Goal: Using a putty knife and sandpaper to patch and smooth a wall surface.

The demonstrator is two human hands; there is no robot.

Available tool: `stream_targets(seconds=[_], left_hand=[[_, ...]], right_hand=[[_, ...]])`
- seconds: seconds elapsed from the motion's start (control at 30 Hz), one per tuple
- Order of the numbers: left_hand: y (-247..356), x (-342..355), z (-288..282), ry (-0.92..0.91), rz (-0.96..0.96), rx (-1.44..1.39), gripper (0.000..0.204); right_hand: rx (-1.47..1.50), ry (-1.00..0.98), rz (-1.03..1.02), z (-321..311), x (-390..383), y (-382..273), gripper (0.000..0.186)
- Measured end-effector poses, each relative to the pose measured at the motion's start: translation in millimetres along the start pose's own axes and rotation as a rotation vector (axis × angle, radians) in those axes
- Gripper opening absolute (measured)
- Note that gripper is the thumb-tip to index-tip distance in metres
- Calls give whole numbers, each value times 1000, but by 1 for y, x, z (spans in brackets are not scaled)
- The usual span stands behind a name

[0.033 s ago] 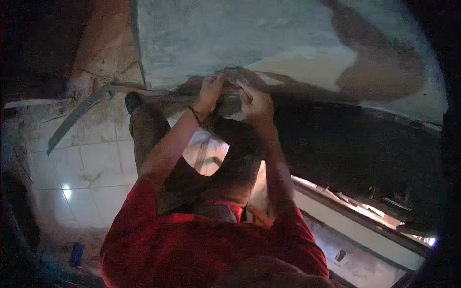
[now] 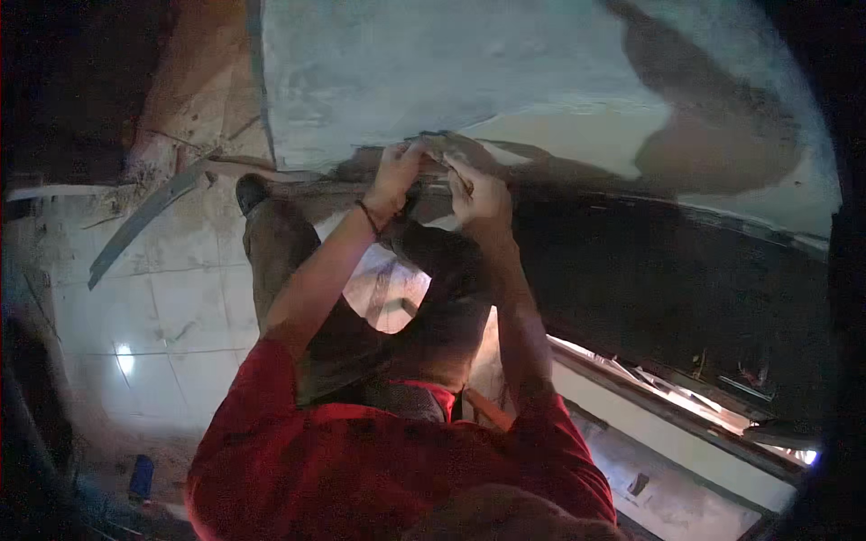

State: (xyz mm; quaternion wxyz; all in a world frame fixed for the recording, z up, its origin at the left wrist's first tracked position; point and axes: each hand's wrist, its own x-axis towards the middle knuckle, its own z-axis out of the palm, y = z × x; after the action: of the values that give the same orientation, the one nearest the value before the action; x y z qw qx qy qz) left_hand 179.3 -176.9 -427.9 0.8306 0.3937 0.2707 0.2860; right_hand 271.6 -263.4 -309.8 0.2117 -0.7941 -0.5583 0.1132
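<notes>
My left hand (image 2: 395, 174), with a dark band at the wrist, and my right hand (image 2: 481, 191) come together at the near edge of a large pale, brown-patched surface (image 2: 433, 72). The left fingers are bent and pinched together, close to the right fingertips. My right fingers are curled as well, with a thin dark shape (image 2: 463, 180) along them that is too small to name. Whatever lies between the fingertips is dim and cannot be made out.
A curved grey strip (image 2: 149, 219) lies on the tiled floor (image 2: 198, 307) at left. Lower left is a small blue object (image 2: 142, 476). Beside my right arm stretches a dark area (image 2: 649, 270), with a long white panel (image 2: 667, 419) below it. An orange-brown piece (image 2: 488, 410) shows near my lap.
</notes>
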Motion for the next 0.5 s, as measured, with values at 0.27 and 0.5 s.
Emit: stream_targets(seconds=[0.27, 0.5], left_hand=[[-31, 6, 0, 35, -159, -149, 31], [-38, 12, -14, -89, 59, 131, 32]], right_hand=[[-75, -102, 73, -3, -7, -4, 32], [-126, -69, 57, 3, -8, 2, 33]])
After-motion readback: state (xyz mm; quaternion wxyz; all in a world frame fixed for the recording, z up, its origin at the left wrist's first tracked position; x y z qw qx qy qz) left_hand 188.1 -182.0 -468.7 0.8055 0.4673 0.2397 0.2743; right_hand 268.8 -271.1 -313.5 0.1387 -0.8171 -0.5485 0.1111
